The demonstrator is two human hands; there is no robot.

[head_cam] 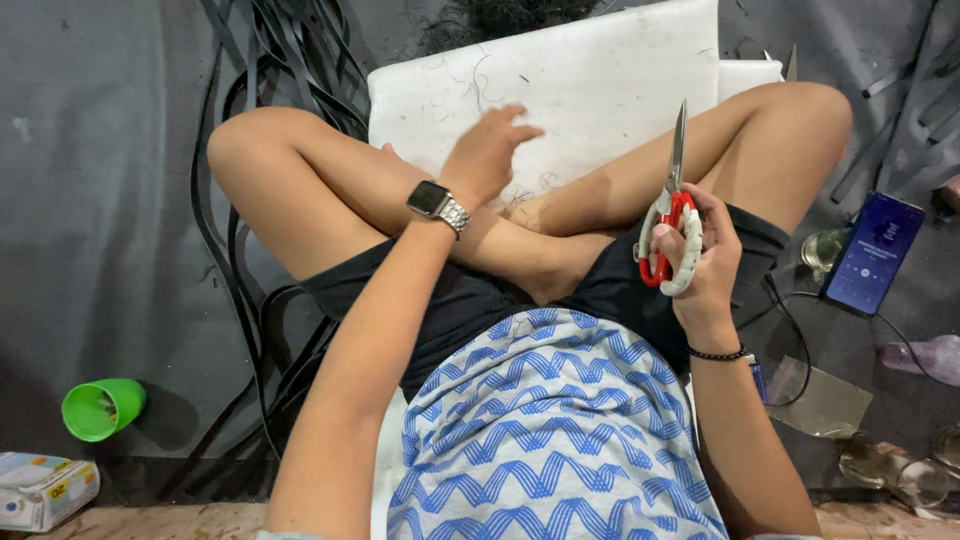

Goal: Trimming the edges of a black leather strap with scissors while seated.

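scissors (672, 215) (red-white handles) clenched in right hand (700, 262) | left hand (487, 155) released | carton (42, 489) bottom-left

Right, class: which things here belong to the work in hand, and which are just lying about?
In use: scissors gripped in the right hand; white board under the left hand; black strips.
Lying about: green cup, phone, small box.

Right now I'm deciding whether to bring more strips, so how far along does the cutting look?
Looks done: fine black clippings lie scattered on the white board. In hand: the right hand grips the scissors, blades up and together, with no strip in them; the left hand hovers open over the board. Left: long black strips lie uncut on the floor beside the left knee.
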